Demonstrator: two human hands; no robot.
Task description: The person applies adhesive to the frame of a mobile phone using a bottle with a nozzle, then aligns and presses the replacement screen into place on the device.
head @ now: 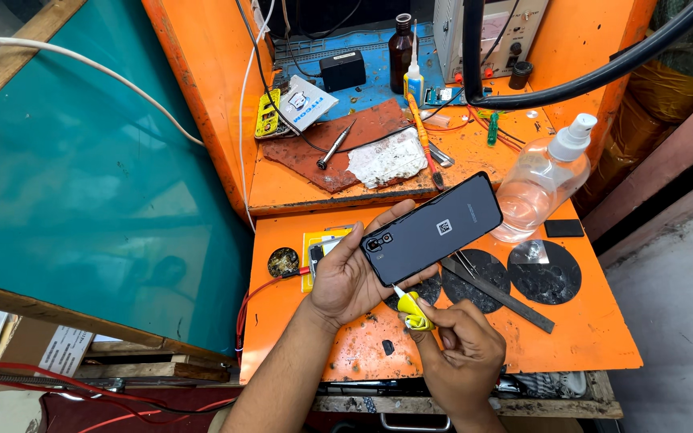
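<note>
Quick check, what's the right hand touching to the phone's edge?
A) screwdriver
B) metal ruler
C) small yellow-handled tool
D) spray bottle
C: the right hand pinches a small yellow-handled tool with its pale tip at the lower edge of the dark phone, which the left hand holds back side up; the metal ruler and spray bottle sit untouched on the orange bench.

On the orange bench (595, 337) we see a clear spray bottle (543, 180), a brown glass bottle (400, 44), black round pads (545, 273), a metal ruler (497, 293), a white crumpled cloth (384, 159) and a teal panel (82, 176) alongside.
</note>
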